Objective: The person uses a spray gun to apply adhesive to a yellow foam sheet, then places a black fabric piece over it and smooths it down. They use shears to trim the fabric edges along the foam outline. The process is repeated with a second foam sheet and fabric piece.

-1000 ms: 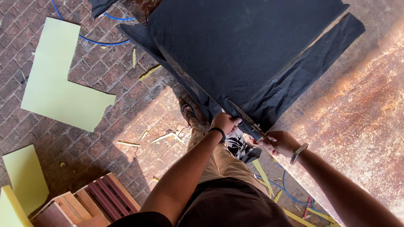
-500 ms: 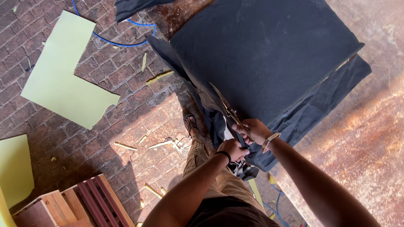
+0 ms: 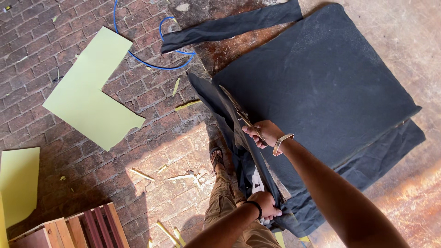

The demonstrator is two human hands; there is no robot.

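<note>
A large black cloth-covered cushion (image 3: 317, 87) lies on the floor. My right hand (image 3: 262, 133) grips a pair of scissors (image 3: 239, 110) whose blades point up along the cushion's left edge, into the loose black fabric (image 3: 216, 98). My left hand (image 3: 266, 204) pinches the same strip of fabric lower down, near my knee, holding it taut. A cut black strip (image 3: 229, 25) lies at the top, apart from the cushion.
A pale green foam sheet (image 3: 92, 92) lies on the brick floor at left, another piece (image 3: 16, 183) at the far left edge. A blue cord (image 3: 151, 50) loops near the top. A wooden crate (image 3: 73, 229) sits bottom left. Foam scraps (image 3: 183, 177) litter the bricks.
My right hand has moved the scissors farther up along the cushion's edge. My left hand has dropped lower, gripping the fabric near my knee. The view has shifted, showing more of the floor.
</note>
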